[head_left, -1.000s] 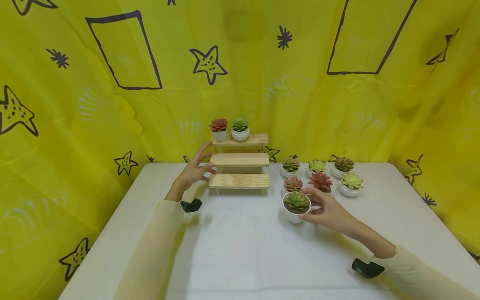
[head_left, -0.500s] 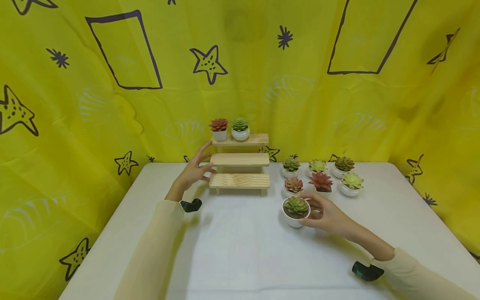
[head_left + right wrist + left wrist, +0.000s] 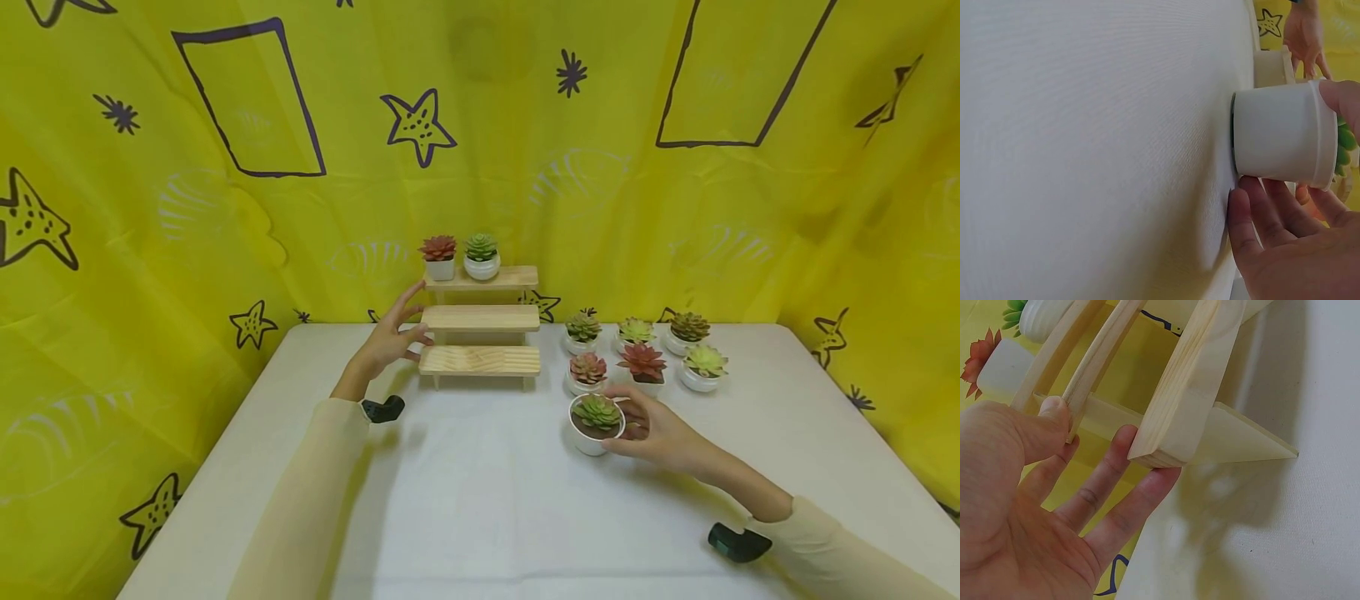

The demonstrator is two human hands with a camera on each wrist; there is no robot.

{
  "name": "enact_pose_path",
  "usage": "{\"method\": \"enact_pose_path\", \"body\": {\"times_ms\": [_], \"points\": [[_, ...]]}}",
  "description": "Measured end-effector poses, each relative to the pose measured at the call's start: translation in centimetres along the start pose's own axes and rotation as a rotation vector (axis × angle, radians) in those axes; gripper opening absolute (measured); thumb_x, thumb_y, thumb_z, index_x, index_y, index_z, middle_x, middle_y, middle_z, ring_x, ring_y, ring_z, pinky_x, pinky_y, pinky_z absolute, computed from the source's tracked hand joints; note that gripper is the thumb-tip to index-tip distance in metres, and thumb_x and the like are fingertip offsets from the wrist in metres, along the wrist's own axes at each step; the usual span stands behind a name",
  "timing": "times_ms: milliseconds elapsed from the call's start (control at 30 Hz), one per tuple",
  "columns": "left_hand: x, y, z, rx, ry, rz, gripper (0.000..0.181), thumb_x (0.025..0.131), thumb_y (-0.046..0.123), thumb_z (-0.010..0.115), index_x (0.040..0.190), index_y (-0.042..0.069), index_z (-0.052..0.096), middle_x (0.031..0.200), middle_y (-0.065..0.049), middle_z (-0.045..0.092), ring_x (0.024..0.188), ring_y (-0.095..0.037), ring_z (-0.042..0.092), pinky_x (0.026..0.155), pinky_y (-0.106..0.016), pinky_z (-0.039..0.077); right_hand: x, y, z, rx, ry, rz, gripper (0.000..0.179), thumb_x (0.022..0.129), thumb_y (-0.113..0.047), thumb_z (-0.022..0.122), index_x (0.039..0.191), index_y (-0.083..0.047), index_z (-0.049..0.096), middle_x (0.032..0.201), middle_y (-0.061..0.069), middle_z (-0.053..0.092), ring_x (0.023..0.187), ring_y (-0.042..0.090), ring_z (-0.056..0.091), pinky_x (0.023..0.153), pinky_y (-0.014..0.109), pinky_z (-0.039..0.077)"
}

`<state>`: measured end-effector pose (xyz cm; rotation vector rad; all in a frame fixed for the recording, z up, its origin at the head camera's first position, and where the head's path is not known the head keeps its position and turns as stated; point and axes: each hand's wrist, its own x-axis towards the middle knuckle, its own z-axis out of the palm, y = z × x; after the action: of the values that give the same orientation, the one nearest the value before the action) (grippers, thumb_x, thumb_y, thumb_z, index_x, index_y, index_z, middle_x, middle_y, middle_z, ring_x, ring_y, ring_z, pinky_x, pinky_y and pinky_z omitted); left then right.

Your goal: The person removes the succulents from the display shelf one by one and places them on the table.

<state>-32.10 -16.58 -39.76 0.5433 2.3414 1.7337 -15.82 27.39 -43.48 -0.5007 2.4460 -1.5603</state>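
My left hand (image 3: 390, 340) holds the left end of a three-step wooden stand (image 3: 480, 317). In the left wrist view the thumb (image 3: 1054, 419) is at the end of one plank, and other fingertips touch the front plank (image 3: 1175, 394). My right hand (image 3: 660, 429) grips a green potted succulent (image 3: 597, 413) by its rim and side. Its white tapered pot (image 3: 1279, 131) is upright at the tabletop; whether the base touches the cloth I cannot tell. On the top step stand a red succulent in a square pot (image 3: 439, 258) and a green one in a round pot (image 3: 482, 257).
Several more potted succulents stand in two rows right of the stand, including a pink one (image 3: 587, 371), a dark red one (image 3: 642, 364) and a pale green one (image 3: 703, 367). A yellow patterned curtain (image 3: 495, 183) hangs behind the white-covered table (image 3: 465, 500).
The right hand has brought the potted succulent slightly down toward the table's near side, then a little to the right. The left hand has stayed at the stand.
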Motion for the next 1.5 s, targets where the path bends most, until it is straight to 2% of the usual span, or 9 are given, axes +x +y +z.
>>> {"method": "enact_pose_path", "body": {"times_ms": [233, 900, 1067, 1300, 1500], "points": [[0.1, -0.2, -0.1, -0.001, -0.004, 0.008, 0.075, 0.108, 0.009, 0.053, 0.162, 0.047, 0.018, 0.166, -0.023, 0.022, 0.112, -0.046, 0.065, 0.074, -0.049, 0.061, -0.1, 0.0, -0.1, 0.005, -0.01, -0.002, 0.073, 0.09, -0.016, 0.082, 0.147, 0.0, 0.039, 0.14, 0.026, 0.056, 0.131, 0.042, 0.053, 0.098, 0.026, 0.051], [0.0, 0.1, -0.1, -0.014, -0.004, 0.004, 0.076, 0.108, 0.009, 0.053, 0.163, 0.047, 0.018, 0.166, -0.023, 0.021, 0.111, -0.045, 0.065, 0.074, -0.048, 0.061, -0.1, -0.1, -0.4, -0.006, -0.027, -0.006, 0.072, 0.09, -0.017, 0.082, 0.147, -0.002, 0.04, 0.139, 0.025, 0.058, 0.13, 0.038, 0.055, 0.098, 0.027, 0.051], [-0.1, 0.2, 0.0, -0.006, -0.007, 0.002, 0.075, 0.108, 0.009, 0.053, 0.163, 0.045, 0.016, 0.167, -0.022, 0.021, 0.11, -0.044, 0.066, 0.075, -0.049, 0.061, 0.2, -0.1, -0.8, -0.01, -0.071, -0.04, 0.074, 0.09, -0.014, 0.081, 0.148, -0.001, 0.038, 0.137, 0.027, 0.059, 0.125, 0.029, 0.06, 0.095, 0.029, 0.054], [-0.1, 0.1, 0.0, -0.018, -0.001, -0.001, 0.075, 0.107, 0.01, 0.054, 0.163, 0.047, 0.019, 0.166, -0.021, 0.022, 0.108, -0.041, 0.067, 0.076, -0.05, 0.061, 0.5, -1.0, -1.8, -0.061, -0.12, -0.082, 0.076, 0.092, -0.015, 0.08, 0.152, -0.001, 0.035, 0.142, 0.029, 0.052, 0.125, 0.043, 0.058, 0.094, 0.039, 0.056], [-0.1, 0.1, 0.0, -0.023, -0.007, 0.005, 0.075, 0.107, 0.011, 0.056, 0.163, 0.045, 0.019, 0.167, -0.022, 0.021, 0.108, -0.041, 0.067, 0.077, -0.052, 0.06, 0.7, -1.9, -2.6, -0.064, -0.143, -0.086, 0.076, 0.093, -0.013, 0.078, 0.153, 0.002, 0.032, 0.141, 0.032, 0.051, 0.118, 0.041, 0.061, 0.092, 0.036, 0.057]]}}
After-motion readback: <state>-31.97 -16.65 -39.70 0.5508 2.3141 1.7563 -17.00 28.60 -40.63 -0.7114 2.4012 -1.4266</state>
